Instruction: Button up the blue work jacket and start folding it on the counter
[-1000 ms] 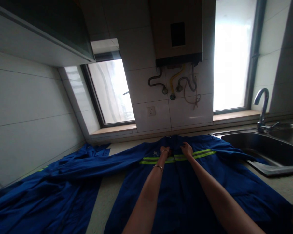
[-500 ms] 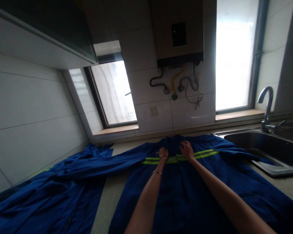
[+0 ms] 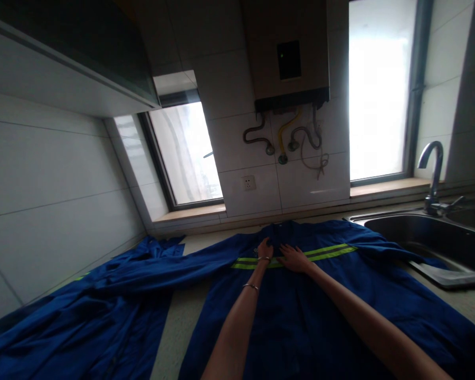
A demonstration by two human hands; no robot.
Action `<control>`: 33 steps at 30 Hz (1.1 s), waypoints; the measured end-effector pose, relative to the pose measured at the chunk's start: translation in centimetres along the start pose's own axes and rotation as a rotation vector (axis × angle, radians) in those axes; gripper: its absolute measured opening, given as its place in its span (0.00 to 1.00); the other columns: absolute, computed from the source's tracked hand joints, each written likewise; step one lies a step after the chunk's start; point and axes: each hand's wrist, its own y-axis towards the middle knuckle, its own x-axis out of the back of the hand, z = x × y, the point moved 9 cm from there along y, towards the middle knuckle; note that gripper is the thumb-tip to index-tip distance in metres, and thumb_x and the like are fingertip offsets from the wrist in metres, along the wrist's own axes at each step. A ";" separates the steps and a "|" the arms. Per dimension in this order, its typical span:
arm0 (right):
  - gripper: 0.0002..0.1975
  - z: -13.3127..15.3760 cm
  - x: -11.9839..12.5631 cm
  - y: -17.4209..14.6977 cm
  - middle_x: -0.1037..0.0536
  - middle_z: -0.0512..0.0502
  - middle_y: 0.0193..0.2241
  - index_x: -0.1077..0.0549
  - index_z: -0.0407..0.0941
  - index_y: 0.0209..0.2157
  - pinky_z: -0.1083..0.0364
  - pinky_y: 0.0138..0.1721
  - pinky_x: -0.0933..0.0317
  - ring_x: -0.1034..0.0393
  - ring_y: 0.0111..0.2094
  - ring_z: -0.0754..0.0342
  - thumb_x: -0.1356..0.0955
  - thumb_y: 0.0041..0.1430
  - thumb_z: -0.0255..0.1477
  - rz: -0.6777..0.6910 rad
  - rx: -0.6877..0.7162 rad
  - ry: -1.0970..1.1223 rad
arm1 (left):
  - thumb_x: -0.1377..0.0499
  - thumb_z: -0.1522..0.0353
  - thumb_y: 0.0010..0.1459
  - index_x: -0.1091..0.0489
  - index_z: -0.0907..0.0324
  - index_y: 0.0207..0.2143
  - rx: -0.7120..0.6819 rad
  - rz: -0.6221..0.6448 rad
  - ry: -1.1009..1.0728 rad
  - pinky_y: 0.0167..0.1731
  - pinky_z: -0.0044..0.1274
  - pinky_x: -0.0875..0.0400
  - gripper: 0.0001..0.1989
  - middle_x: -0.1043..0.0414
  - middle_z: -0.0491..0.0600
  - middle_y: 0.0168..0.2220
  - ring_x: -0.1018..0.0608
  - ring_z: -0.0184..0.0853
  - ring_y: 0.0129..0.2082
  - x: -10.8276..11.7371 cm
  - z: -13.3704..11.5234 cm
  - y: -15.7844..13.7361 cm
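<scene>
A blue work jacket [image 3: 324, 306] with a yellow-green reflective stripe [image 3: 328, 252] lies spread flat on the countertop [image 3: 174, 327]. Both my arms reach across it to the far end near the collar. My left hand [image 3: 264, 248] rests on the cloth just left of the front opening, fingers curled, with bracelets on the wrist. Beside it, my right hand [image 3: 293, 257] lies flat on the stripe with fingers spread and pointing left. A second blue garment [image 3: 79, 316] lies crumpled at the left, and a long sleeve stretches toward it.
A steel sink [image 3: 431, 243] with a curved tap [image 3: 433, 169] sits at the right, and the jacket's edge reaches its rim. A tiled wall with a socket [image 3: 246, 183], a water heater [image 3: 288, 53] with hoses and two windows stand behind. A cupboard hangs at upper left.
My right hand has slid left and flattened onto the reflective stripe, close to my left hand. The left hand has shifted slightly toward the collar.
</scene>
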 end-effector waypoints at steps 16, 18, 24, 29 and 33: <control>0.33 0.6 0.9 -0.9 0.48 0.44 0.61 0.46 0.44 0.60 0.42 0.58 0.66 0.58 0.61 0.46 0.45 0.57 0.46 0.001 0.013 0.021 | 0.56 0.56 0.58 0.44 0.56 0.57 -0.188 0.180 0.506 0.44 0.43 0.38 0.27 0.45 0.64 0.55 0.30 0.51 0.48 -1.6 -2.2 -1.8; 0.32 0.6 1.0 -1.0 0.47 0.44 0.61 0.45 0.44 0.60 0.43 0.59 0.66 0.58 0.61 0.47 0.44 0.57 0.45 -0.005 0.008 0.026 | 0.57 0.52 0.57 0.45 0.54 0.58 -0.182 0.163 0.525 0.45 0.44 0.39 0.29 0.45 0.63 0.56 0.31 0.53 0.49 -1.4 -1.6 -1.6; 0.29 0.5 1.2 -1.1 0.46 0.46 0.60 0.44 0.46 0.59 0.44 0.59 0.66 0.58 0.61 0.48 0.44 0.58 0.42 -0.001 -0.006 0.045 | 0.56 0.48 0.54 0.45 0.51 0.58 -0.160 0.236 0.550 0.42 0.43 0.36 0.33 0.43 0.63 0.55 0.31 0.55 0.49 -1.8 -0.9 0.1; 0.29 0.7 1.4 -1.2 0.44 0.42 0.60 0.42 0.43 0.58 0.43 0.58 0.64 0.56 0.61 0.46 0.45 0.58 0.42 -0.025 -0.007 0.026 | 0.54 0.57 0.58 0.53 0.51 0.61 -0.268 0.253 0.566 0.49 0.42 0.41 0.29 0.53 0.59 0.61 0.40 0.52 0.56 -1.0 -0.9 0.4; 0.31 0.7 1.7 -1.2 0.47 0.39 0.60 0.44 0.39 0.59 0.44 0.58 0.64 0.59 0.62 0.48 0.46 0.59 0.42 -0.057 -0.014 0.021 | 0.50 0.71 0.55 0.63 0.51 0.63 -0.461 0.239 0.581 0.59 0.39 0.59 0.36 0.65 0.48 0.65 0.58 0.43 0.63 -1.0 -2.0 -0.6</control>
